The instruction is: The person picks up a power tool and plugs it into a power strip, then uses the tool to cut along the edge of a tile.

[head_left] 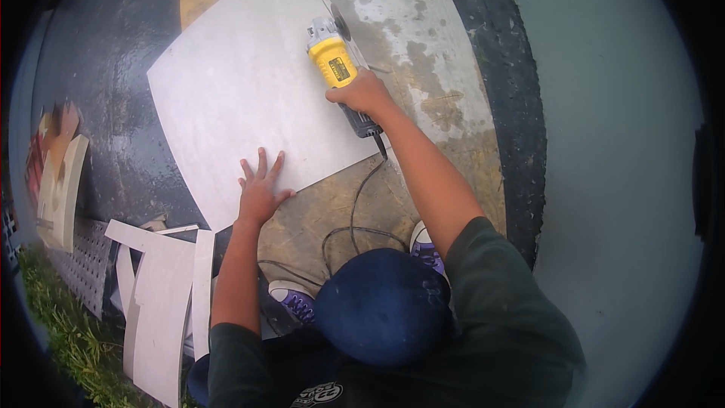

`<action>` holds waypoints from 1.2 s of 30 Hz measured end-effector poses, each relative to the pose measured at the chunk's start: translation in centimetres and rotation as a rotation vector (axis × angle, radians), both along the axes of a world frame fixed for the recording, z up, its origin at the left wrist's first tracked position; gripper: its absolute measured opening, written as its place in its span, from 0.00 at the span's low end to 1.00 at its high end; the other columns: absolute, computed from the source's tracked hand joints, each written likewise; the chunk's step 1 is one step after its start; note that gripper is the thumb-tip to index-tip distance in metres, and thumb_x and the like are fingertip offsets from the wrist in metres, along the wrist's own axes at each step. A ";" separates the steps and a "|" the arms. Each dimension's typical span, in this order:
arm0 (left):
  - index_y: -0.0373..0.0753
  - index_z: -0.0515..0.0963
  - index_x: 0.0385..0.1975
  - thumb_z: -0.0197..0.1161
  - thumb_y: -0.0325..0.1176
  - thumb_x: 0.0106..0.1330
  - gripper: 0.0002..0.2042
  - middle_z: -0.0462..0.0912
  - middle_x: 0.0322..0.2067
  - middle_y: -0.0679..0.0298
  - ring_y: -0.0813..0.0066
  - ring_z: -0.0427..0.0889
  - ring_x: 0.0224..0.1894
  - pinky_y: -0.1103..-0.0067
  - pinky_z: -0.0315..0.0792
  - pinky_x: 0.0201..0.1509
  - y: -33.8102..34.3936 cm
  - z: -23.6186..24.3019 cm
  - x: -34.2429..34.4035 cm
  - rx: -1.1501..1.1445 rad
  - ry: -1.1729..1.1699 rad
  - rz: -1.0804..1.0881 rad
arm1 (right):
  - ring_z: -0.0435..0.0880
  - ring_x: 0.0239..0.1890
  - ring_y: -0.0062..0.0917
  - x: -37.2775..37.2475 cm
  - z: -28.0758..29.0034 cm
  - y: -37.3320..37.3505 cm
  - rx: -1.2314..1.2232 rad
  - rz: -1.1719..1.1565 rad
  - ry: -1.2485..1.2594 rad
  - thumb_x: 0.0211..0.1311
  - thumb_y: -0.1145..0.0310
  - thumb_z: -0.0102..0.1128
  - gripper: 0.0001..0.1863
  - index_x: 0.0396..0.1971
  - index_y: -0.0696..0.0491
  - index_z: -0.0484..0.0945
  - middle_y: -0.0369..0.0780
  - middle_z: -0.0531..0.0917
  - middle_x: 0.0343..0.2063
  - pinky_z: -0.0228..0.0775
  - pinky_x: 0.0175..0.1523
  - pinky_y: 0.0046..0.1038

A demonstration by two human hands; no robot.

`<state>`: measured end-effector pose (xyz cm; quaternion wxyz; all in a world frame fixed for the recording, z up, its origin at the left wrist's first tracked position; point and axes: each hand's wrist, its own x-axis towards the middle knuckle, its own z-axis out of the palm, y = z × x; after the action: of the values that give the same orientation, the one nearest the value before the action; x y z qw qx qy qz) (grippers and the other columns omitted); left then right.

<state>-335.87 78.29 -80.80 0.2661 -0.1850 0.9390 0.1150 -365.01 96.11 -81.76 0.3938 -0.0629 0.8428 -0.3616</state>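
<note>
A large pale tile (234,83) lies flat on the ground in front of me. My right hand (362,93) is wrapped around the body of a yellow and black angle grinder (332,60). Its dark disc (340,23) stands on edge at the tile's right side, where a narrow strip runs along the edge; whether it touches the tile I cannot tell. Spread fingers of my left hand (260,190) rest on the tile's near edge, holding nothing. From the grinder's rear end a black cord (355,208) runs back and loops by my feet.
Under the tile is a stained, worn board (461,117) on dark, wet ground (124,132). Several cut tile pieces (162,295) are piled at the near left, with more offcuts (60,196) beyond. Grass (72,325) borders them. A smooth grey-green surface (612,143) fills the right side.
</note>
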 end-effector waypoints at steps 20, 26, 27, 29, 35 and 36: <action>0.66 0.55 0.81 0.75 0.56 0.58 0.49 0.43 0.83 0.53 0.16 0.46 0.76 0.31 0.64 0.67 0.0 -0.2 0.0 -0.001 -0.001 -0.011 | 0.88 0.53 0.39 -2.3 -0.2 -2.5 -0.019 0.001 0.019 0.38 0.47 0.79 0.45 0.56 0.62 0.79 0.50 0.87 0.52 0.80 0.57 0.35; 0.65 0.55 0.81 0.75 0.56 0.58 0.50 0.44 0.83 0.52 0.16 0.46 0.76 0.31 0.65 0.67 0.1 -0.2 0.0 -0.003 0.000 -0.013 | 0.87 0.56 0.39 -0.9 -0.3 -1.1 -0.011 0.005 0.021 0.38 0.46 0.79 0.47 0.58 0.61 0.77 0.50 0.86 0.53 0.79 0.59 0.36; 0.65 0.55 0.81 0.75 0.56 0.58 0.50 0.44 0.83 0.52 0.16 0.46 0.76 0.31 0.65 0.67 0.1 -0.2 0.0 -0.009 -0.002 -0.014 | 0.87 0.56 0.39 -0.6 -0.3 -0.9 -0.012 0.005 0.020 0.38 0.46 0.79 0.47 0.58 0.61 0.77 0.50 0.86 0.53 0.79 0.59 0.36; 0.65 0.55 0.81 0.75 0.56 0.58 0.50 0.44 0.83 0.52 0.16 0.45 0.77 0.31 0.65 0.67 0.1 -0.1 0.0 -0.013 0.000 -0.013 | 0.86 0.57 0.40 -0.1 -0.3 -0.5 0.027 0.024 0.016 0.39 0.46 0.79 0.48 0.59 0.61 0.77 0.51 0.86 0.54 0.79 0.60 0.37; 0.65 0.55 0.81 0.76 0.56 0.58 0.50 0.44 0.83 0.52 0.16 0.45 0.77 0.31 0.64 0.67 0.0 -0.3 0.1 -0.014 0.004 -0.011 | 0.86 0.57 0.42 0.2 -0.6 -0.1 0.034 0.019 0.042 0.38 0.45 0.79 0.49 0.59 0.61 0.76 0.51 0.86 0.54 0.79 0.60 0.38; 0.66 0.55 0.81 0.76 0.56 0.58 0.50 0.44 0.83 0.53 0.16 0.45 0.77 0.31 0.64 0.67 0.1 -0.4 0.1 -0.010 0.007 -0.011 | 0.86 0.57 0.42 0.1 -0.7 -0.1 0.035 0.018 0.042 0.38 0.45 0.79 0.49 0.59 0.61 0.76 0.51 0.86 0.54 0.79 0.60 0.38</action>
<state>-335.80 78.36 -81.16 0.2626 -0.1806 0.9416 0.1092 -364.88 95.98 -82.44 0.3805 -0.0713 0.8563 -0.3419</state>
